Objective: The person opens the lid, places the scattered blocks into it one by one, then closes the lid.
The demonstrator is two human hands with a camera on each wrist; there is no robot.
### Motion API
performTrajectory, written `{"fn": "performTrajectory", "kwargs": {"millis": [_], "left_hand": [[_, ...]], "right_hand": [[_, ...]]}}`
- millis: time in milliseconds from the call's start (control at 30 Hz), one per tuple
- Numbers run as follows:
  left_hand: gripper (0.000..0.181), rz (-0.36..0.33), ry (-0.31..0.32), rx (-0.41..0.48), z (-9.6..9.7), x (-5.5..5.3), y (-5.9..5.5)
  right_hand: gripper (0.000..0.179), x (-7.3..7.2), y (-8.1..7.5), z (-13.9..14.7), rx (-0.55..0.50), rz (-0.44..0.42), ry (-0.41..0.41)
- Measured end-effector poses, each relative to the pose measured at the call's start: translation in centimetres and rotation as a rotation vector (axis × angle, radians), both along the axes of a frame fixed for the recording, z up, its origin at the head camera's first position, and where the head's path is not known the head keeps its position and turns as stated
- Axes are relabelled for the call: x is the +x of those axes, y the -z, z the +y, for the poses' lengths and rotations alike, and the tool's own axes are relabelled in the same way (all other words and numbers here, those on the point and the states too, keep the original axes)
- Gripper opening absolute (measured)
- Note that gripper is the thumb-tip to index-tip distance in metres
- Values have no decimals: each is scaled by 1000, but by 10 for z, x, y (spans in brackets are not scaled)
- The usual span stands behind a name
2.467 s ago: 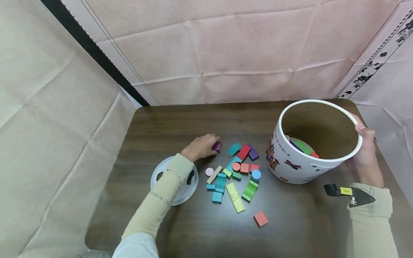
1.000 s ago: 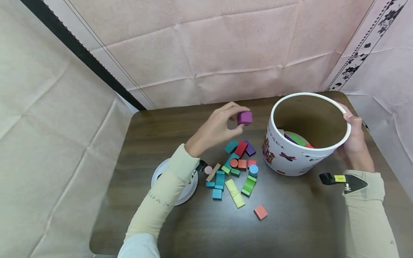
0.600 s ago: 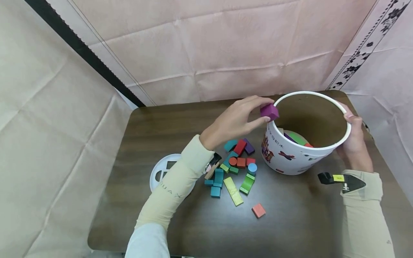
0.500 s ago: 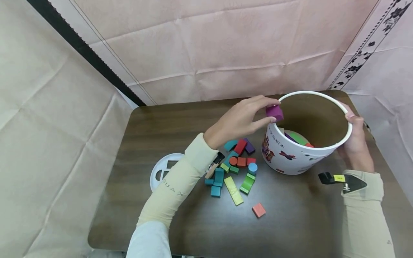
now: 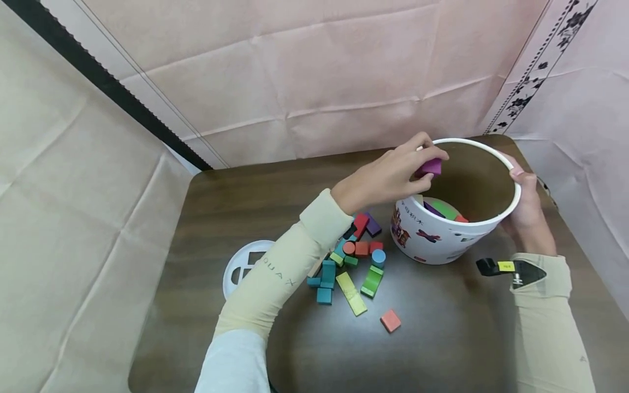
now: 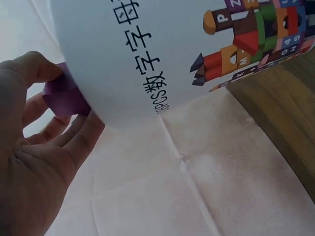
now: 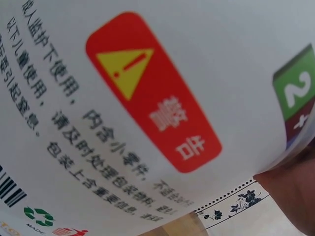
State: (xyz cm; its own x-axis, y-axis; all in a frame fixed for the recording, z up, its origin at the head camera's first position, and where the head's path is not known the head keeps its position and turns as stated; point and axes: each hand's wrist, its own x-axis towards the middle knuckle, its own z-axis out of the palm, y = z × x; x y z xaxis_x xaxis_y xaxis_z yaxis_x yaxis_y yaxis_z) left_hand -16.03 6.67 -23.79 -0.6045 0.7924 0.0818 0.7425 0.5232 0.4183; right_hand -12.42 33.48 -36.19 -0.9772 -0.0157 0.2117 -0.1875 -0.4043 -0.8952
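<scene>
My left hand (image 5: 388, 173) pinches a purple toy block (image 5: 429, 167) between thumb and fingers at the left rim of a white printed bucket (image 5: 432, 240). In the left wrist view the purple block (image 6: 66, 93) overlaps the bucket's edge, with the fingers curled around it. My right hand (image 5: 528, 210) grips the bucket's right rim, thumb over the edge and fingers hidden behind the wall. The bucket leans toward me, and green, purple and red pieces (image 5: 444, 209) show inside it. The right wrist view is filled by the bucket's printed wall (image 7: 64, 142) with a red warning label.
Several coloured wooden blocks (image 5: 327, 271) lie in a cluster left of the bucket, partly under my left forearm. A single salmon-pink block (image 5: 390, 321) lies nearer me. A white lid with cut-out shapes (image 5: 241, 262) sits at the left on the dark wooden table (image 5: 196, 327).
My left hand picked the purple block off the table, lifted it and carried it right to the bucket's rim. The right hand keeps its grip on the bucket.
</scene>
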Motion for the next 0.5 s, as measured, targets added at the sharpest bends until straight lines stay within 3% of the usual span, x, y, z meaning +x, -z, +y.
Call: {"fn": "performTrajectory", "kwargs": {"millis": [133,300,500], "left_hand": [[38,21,42,-90,12,-9,1],[32,57,109,-268,28,-14,3],[22,-2,123,-383,42,-13,7]], "right_hand": [[54,2,3,-1,22,0,18],[54,3,5,-2,34,-6,11],[53,1,3,-4,22,-9,16]]}}
